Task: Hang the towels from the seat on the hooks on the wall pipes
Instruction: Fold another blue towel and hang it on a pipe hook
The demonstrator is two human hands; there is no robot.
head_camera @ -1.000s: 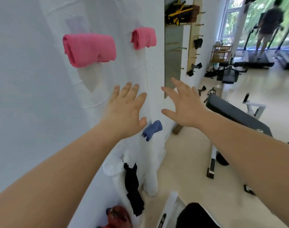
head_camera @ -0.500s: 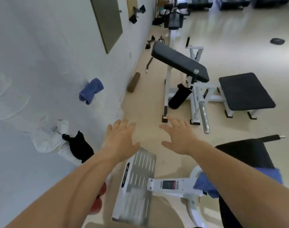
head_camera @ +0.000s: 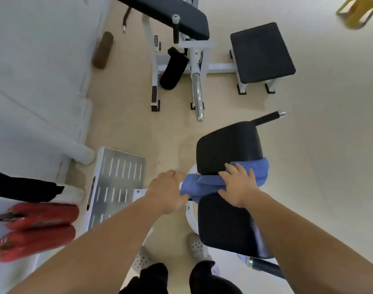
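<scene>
The white wall [head_camera: 32,77] fills your left side, with a white pipe [head_camera: 80,152] at its foot. No hook shows in this view, so you will have to look up to find one. In front of you, well apart from that wall, is the machine's black padded seat [head_camera: 221,221], with its back pad [head_camera: 228,145] beyond it. The blue towel [head_camera: 202,185] lies bunched across the crease between the two pads. Its left end hangs off the edge and its right end reaches past your right wrist.

Expect it to be light, soft and limp. It should not slip or break, but it will likely sag and unroll wherever you are not holding it, and a loose fold could catch in the crease. Take it near both ends, or gather the middle, so that it lifts as one bundle.

Your left hand [head_camera: 166,190] is at the towel's left end, fingers curled down over the cloth and thumb beneath, apparently gripping it; the fingertips are hidden. Your right hand [head_camera: 238,185] lies on top, fingers [head_camera: 234,169] spread and fairly straight, pressing rather than clutching. Close them round the cloth before you lift.
</scene>
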